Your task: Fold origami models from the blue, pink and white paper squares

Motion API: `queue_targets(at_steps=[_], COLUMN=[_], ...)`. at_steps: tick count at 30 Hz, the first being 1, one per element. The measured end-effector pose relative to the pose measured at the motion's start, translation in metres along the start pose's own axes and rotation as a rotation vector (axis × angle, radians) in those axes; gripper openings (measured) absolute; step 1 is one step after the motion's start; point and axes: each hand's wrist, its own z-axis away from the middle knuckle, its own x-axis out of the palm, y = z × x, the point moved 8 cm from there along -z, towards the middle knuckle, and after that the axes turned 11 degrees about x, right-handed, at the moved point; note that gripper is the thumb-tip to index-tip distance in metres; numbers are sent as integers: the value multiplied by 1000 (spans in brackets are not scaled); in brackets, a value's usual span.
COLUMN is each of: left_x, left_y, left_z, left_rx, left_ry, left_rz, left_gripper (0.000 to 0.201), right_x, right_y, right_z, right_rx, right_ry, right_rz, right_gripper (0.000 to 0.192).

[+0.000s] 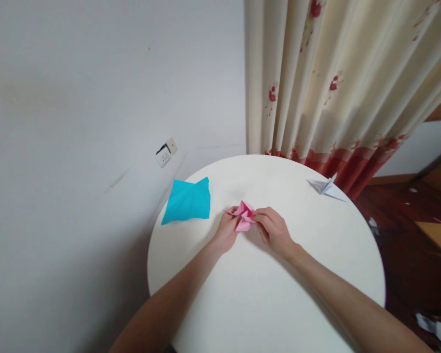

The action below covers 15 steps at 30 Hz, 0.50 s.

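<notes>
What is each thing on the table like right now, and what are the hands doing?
Pink paper: partly folded, pinched between both hands.
Left hand: shut on the pink paper's left side.
Right hand: shut on the pink paper's right side.
Blue paper: creased, lying nearly flat, untouched.
White crane: folded, sitting near the table's far edge.
Table: round, white.
Curtain: hanging behind the table.

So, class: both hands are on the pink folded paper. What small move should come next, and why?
Probably press the raised flaps flat. The pink paper sits puffed between the left hand and right hand, both pinching it on the round table.
</notes>
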Motion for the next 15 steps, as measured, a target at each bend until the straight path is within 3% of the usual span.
queue_targets(at_steps=[5,9,10,13,15], left_x=[-4,-19,-21,-20,-16], left_y=[6,19,23,30,28], left_z=[-6,-12,-13,-13,-11], left_rx=[58,172,205,297,332], left_ry=[-10,47,56,32,-16], left_rz=[-74,-302,-388,-596,-651], left_gripper=[22,25,23,9,11], right_x=[-10,-11,-12,-21,-18], right_y=[-3,4,9,29,38], right_z=[-2,-5,-6,-7,-5], right_rx=[-21,8,38,236,343], right_ry=[-77,-198,-190,-6,45], right_rz=[-128,-154,-175,-302,-366], right_gripper=[25,17,19,26,26])
